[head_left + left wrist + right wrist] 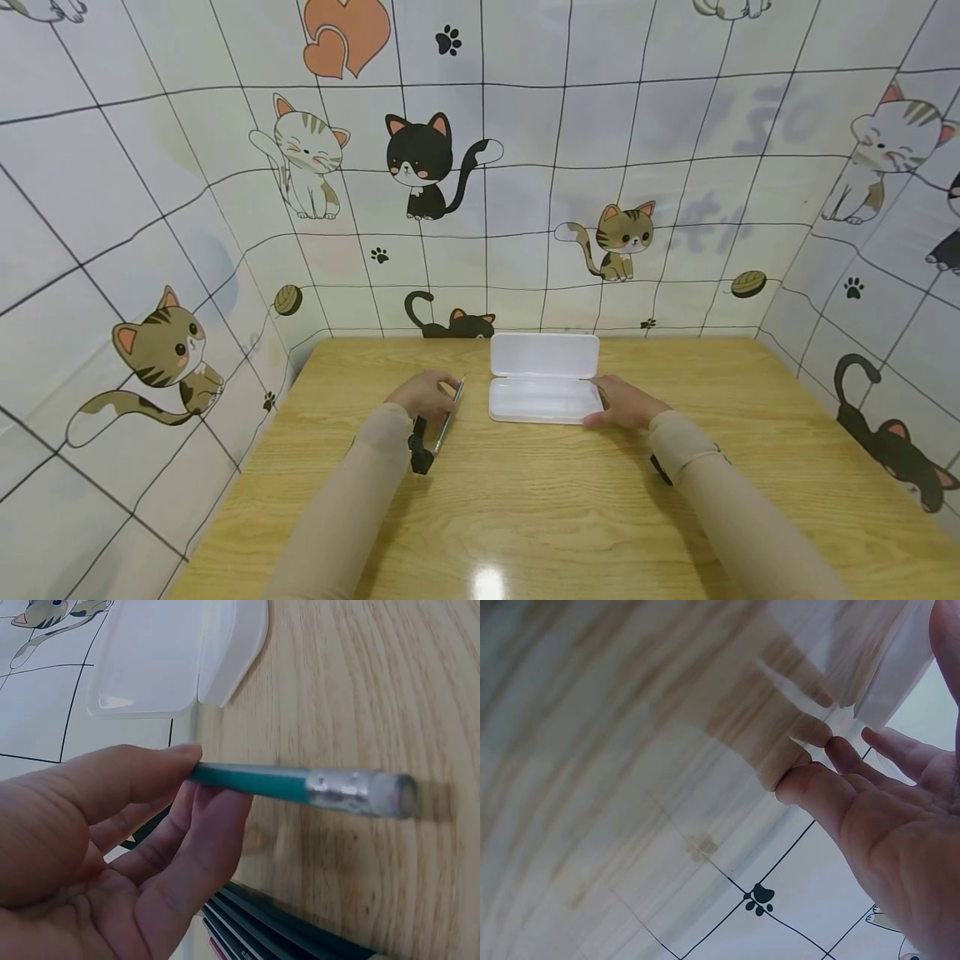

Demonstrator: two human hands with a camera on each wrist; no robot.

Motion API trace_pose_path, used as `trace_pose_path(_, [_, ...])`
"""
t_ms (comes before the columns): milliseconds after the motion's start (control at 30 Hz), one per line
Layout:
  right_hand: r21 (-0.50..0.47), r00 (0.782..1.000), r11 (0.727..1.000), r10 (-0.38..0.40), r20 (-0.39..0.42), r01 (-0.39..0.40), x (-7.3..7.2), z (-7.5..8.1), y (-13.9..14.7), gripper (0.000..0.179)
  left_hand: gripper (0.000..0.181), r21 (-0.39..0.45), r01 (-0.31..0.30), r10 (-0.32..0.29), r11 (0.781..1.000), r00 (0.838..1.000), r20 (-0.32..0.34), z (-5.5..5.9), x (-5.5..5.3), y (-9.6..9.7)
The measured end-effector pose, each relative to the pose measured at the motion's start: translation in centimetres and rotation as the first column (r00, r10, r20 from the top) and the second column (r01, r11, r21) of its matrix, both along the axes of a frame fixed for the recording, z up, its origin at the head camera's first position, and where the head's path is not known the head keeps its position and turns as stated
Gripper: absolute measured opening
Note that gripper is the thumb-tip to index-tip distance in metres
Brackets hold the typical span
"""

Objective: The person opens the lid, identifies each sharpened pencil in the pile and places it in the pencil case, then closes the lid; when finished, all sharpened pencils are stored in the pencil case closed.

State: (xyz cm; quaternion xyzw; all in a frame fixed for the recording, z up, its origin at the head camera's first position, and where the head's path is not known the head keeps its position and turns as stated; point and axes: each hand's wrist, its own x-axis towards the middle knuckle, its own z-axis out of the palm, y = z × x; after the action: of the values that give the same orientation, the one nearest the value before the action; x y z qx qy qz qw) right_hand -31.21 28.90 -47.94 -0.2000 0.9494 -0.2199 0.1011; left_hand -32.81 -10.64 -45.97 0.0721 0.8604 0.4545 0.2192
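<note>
A person's left hand (423,396) pinches a green pencil (251,780) between thumb and fingers, its silver ferrule (337,789) and pale eraser (394,796) jutting clear of the grip, over a wooden table (525,492) and to the left of an open white case (543,400). Below the fingers, in the left wrist view, lie several long, dark sticks (262,934), side by side and cut off by the frame. The right hand (628,403) spans the case's right end, thumb toward the front corner and fingers toward the back; whether it grips the case or merely rests against it cannot be told. The case sits near the table's far edge, its lid (543,357) raised at the back. Beige sleeves (360,492) cover both forearms. Behind stands a wall covering (517,192) printed with grid lines, cartoon cats, paw prints and an orange heart (348,33).
</note>
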Motion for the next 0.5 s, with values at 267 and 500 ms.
trace_pose_path(267, [0.001,1.0,1.0,-0.006,0.01,0.006,0.05,-0.09,-0.05,0.095,0.047,0.036,0.004,-0.005,0.999,1.0,0.004,0.49,0.3,0.07])
trace_pose_path(500, [-0.012,1.0,1.0,-0.002,0.004,0.002,0.04,-0.14,-0.09,0.094,0.048,0.08,-0.016,0.018,0.997,0.999,-0.029,0.56,0.17,0.06])
